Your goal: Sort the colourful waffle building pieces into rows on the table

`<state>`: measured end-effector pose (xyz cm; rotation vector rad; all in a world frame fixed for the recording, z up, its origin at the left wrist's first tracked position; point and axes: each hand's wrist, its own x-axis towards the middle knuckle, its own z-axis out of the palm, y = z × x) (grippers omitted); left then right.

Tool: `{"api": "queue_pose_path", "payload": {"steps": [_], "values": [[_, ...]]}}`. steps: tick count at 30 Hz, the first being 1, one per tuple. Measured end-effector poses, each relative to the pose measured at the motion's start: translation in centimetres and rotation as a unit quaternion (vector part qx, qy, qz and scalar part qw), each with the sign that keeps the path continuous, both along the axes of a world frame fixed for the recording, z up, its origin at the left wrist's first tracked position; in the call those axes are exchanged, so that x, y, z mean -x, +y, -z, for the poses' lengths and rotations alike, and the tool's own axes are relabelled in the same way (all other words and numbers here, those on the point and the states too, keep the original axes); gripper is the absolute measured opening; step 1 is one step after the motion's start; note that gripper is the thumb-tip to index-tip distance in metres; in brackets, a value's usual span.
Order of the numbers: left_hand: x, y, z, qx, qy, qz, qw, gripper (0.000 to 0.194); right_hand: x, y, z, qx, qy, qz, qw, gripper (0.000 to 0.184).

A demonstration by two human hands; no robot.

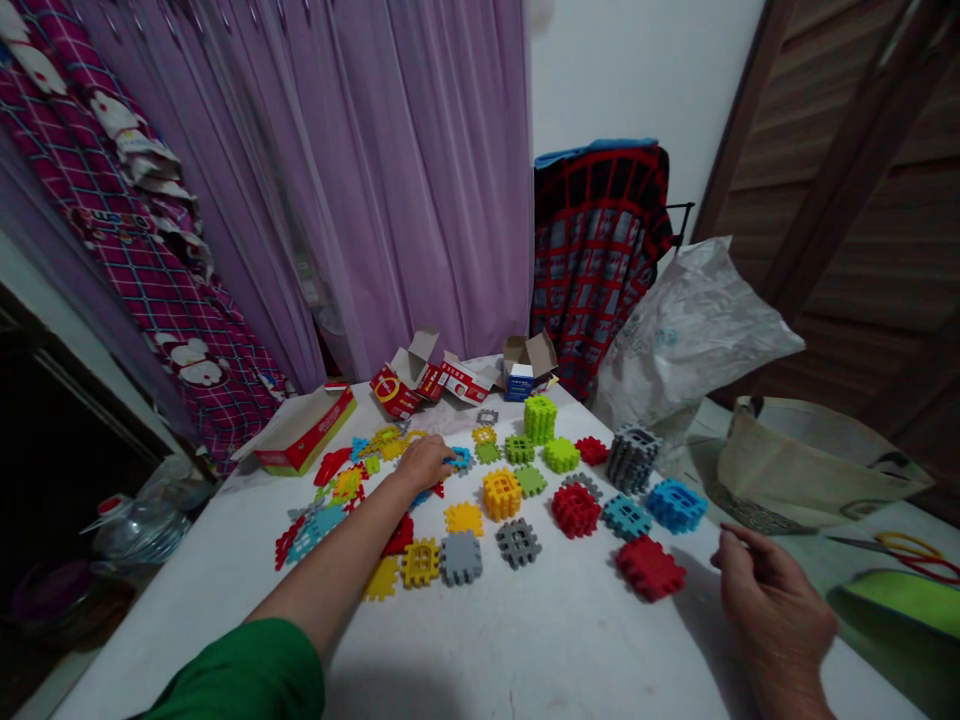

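Note:
My left hand point(426, 466) reaches out over the white table with its fingers closed on a blue interlocking building piece point(460, 457). Loose pieces in several colours lie around it, among them a light blue piece point(319, 530) and a yellow piece point(383, 578). At the right table edge is my right hand point(776, 605), its fingers curled in against the thumb; whatever is inside them, if anything, is hidden. Nearest to it are a red stack point(650, 568) and a blue stack point(676, 505). Stacks in yellow point(502, 494), dark grey point(633, 460) and lime green point(540, 419) stand between the hands.
Opened cardboard boxes point(466, 381) lie along the back, with a blue box point(518, 382) beside them and a red-and-green box point(307, 435) at left. A plastic bag point(690, 330), a cloth basket point(810, 470) and scissors point(911, 550) are beyond the right edge.

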<state>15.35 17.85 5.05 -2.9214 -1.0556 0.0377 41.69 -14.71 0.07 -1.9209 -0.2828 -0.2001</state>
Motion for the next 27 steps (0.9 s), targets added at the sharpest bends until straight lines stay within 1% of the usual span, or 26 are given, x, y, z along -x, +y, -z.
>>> {"api": "queue_pose_path", "payload": {"steps": [4, 8, 13, 17, 20, 23, 25, 27], "values": [[-0.3, 0.1, 0.0, 0.018, -0.01, 0.0, 1.0, 0.026, -0.2, 0.1, 0.3, -0.013, -0.001, 0.004, 1.0, 0.048], [-0.1, 0.2, -0.3, 0.019, -0.043, 0.005, 0.999, 0.023, -0.4, 0.3, 0.4, -0.023, -0.006, 0.003, 1.0, 0.048], [1.6, 0.0, -1.1, 0.005, -0.1, -0.007, 0.995, 0.021, -0.6, 0.4, 0.5, -0.032, -0.007, 0.001, 0.999, 0.047], [3.1, -1.1, -1.9, -0.011, -0.148, -0.002, 0.989, 0.019, -1.0, 0.3, 0.7, -0.04, 0.002, 0.007, 0.999, 0.047], [3.4, -3.2, -2.7, -0.034, -0.193, 0.002, 0.981, 0.016, -1.3, 0.2, 1.1, -0.044, 0.006, 0.009, 0.999, 0.047], [2.8, -6.8, -3.3, -0.037, -0.24, 0.012, 0.97, 0.013, -0.8, 0.3, 1.3, -0.049, -0.021, 0.002, 0.999, 0.046], [1.9, -9.6, -3.2, -0.026, -0.27, 0.026, 0.962, 0.011, 0.3, 0.4, 1.0, -0.059, -0.066, -0.013, 0.996, 0.044], [0.8, -12.3, -2.7, -0.01, -0.297, 0.038, 0.954, 0.011, 2.0, 0.5, 0.3, -0.071, -0.125, -0.056, 0.988, 0.037]]}}
